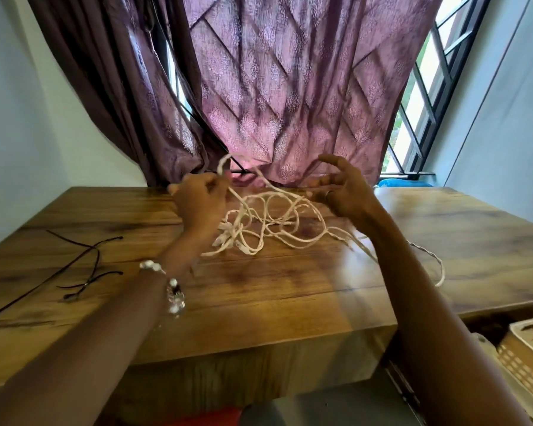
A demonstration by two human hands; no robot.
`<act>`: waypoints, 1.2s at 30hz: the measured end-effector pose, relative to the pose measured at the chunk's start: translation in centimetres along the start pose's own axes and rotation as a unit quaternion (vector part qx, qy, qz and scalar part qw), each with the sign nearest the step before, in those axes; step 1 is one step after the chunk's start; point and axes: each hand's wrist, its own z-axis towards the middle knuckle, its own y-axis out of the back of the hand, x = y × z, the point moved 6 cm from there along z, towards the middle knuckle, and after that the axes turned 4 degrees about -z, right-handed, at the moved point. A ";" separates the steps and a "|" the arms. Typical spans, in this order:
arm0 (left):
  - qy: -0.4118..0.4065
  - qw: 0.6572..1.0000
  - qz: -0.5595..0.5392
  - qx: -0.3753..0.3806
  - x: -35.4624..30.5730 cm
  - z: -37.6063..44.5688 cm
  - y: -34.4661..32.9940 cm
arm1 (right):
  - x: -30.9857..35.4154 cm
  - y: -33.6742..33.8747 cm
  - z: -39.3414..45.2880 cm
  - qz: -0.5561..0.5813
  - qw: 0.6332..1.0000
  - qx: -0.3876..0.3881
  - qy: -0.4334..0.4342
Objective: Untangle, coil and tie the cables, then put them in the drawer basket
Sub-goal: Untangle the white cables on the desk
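Left hand [199, 199] clenched on a strand of the white cables [271, 222], pinching it so that a small loop stood up above the grip against the curtain [283, 87]. From that grip the strand ran down and to the right into the main tangle, which lay on the counter [259, 302] just below and between both hands.

Right hand [340, 187] raised beside the tangle, fingers spread and half-curled. It looked released, grasping nothing, though a thin strand may have crossed its fingertips; view too soft to be sure.

The tangle's long axis ran roughly left to right, from the bunched plug ends below the left grip to one loose tail trailing away past the right forearm toward the counter edge. The right hand was nearer that free run, so it seemed the likelier one to draw slack out while the left held the loop.

Black ties [86, 265] lay well to the left of the left arm, untouched. Drawer basket [523, 358] sat low, beyond the right elbow, nothing visible in it. Untangling stage; coiling not yet begun.
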 end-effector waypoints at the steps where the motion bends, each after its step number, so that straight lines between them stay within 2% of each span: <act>1: 0.049 0.998 -0.027 -0.020 0.7 0.8 0.6 | 0.1 0.9 -0.1 -0.031 0.999 -0.016 0.017; 2: 0.076 0.996 -0.036 -0.032 1.2 1.4 1.0 | 0.3 1.9 -0.2 -0.059 0.996 -0.045 0.041; 4: 0.091 0.995 -0.017 -0.041 1.7 1.9 1.6 | -0.1 4.4 -0.2 -0.044 0.984 -0.156 0.073; 6: 0.095 0.995 -0.009 -0.037 2.2 1.8 1.9 | -1.7 6.5 -0.4 0.045 0.956 -0.285 0.056; 7: 0.096 0.995 -0.010 -0.034 2.4 1.6 1.8 | -2.6 7.0 -0.6 0.058 0.942 -0.328 0.039; 8: 0.097 0.995 -0.014 -0.033 2.4 1.2 1.8 | -3.5 7.3 -0.4 0.021 0.937 -0.349 0.010; 9: 0.097 0.995 -0.018 -0.031 2.4 0.9 1.6 | -4.7 7.5 0.0 -0.058 0.938 -0.341 -0.035; 11: 0.090 0.995 -0.019 -0.024 2.1 0.6 1.3 | -6.4 7.1 0.3 -0.235 0.923 -0.268 -0.147; 13: 0.081 0.996 -0.035 -0.007 1.9 0.5 0.9 | -6.3 6.1 0.6 -0.326 0.904 -0.229 -0.159; 17: 0.041 0.991 -0.116 0.050 0.2 0.1 0.4 | -1.5 3.7 0.9 -0.324 0.913 -0.245 -0.028; 19: 0.053 0.982 -0.170 0.059 -0.7 0.1 0.4 | 0.8 2.9 1.0 -0.283 0.923 -0.254 0.056; 20: 0.071 0.976 -0.198 0.058 -1.0 0.2 0.3 | 1.6 2.4 1.2 -0.229 0.941 -0.230 0.089; 22: 0.127 0.955 -0.261 0.057 -1.2 0.4 0.0 | 2.2 0.4 1.5 -0.107 0.980 -0.122 0.112; 23: 0.158 0.941 -0.292 0.060 -1.1 0.6 -0.1 | 2.5 -1.1 1.4 -0.087 0.988 -0.059 0.114; 25: 0.205 0.912 -0.346 0.076 -1.2 0.7 -0.6 | 1.7 -3.9 1.1 -0.119 0.988 0.051 0.082; 26: 0.213 0.904 -0.362 0.080 -1.3 0.8 -0.7 | 0.2 -4.9 1.4 -0.171 0.980 0.093 0.048; 28: 0.213 0.895 -0.385 0.071 -1.8 0.8 -0.4 | -3.4 -5.6 1.9 -0.318 0.938 0.133 -0.028; 31: 0.211 0.877 -0.429 0.041 -1.7 0.8 0.6 | -9.1 -3.6 2.9 -0.403 0.898 0.118 -0.129; 34: 0.239 0.864 -0.443 -0.001 0.0 1.1 0.9 | -12.8 -2.8 3.2 -0.456 0.873 0.114 -0.129; 36: 0.240 0.885 -0.398 0.022 0.2 0.6 0.5 | -14.3 -3.0 2.8 -0.474 0.869 0.093 -0.109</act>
